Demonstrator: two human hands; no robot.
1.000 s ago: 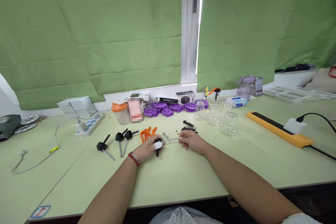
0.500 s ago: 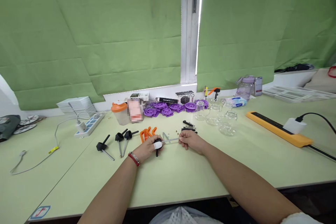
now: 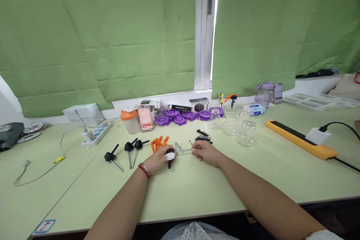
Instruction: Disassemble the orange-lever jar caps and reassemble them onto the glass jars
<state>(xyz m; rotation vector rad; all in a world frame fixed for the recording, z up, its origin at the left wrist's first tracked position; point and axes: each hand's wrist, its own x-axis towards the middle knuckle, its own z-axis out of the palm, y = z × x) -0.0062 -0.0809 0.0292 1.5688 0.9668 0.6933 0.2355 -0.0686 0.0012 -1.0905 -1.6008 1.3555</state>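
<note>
My left hand (image 3: 164,156), a white wrap on its thumb, grips a black part (image 3: 169,164) with a thin metal rod (image 3: 184,150) sticking out to the right. The fingertips of my right hand (image 3: 201,150) pinch the rod's far end. Left of my hands lie three similar black parts with rods (image 3: 111,156). Orange pieces (image 3: 156,144) and small screws (image 3: 177,146) lie just behind my left hand. Black clip-like parts and springs (image 3: 203,136) are behind my right hand.
Purple wheel-shaped parts (image 3: 180,120) line the back, beside an orange-lidded cup (image 3: 129,122). Glass jars (image 3: 245,135) stand right of centre. A yellow power strip (image 3: 300,139) is at right, a white one (image 3: 97,134) at left, with a cable on the table.
The whole view has shifted slightly. Both hands keep their hold on the black part and its rod, with no clear movement between them.
</note>
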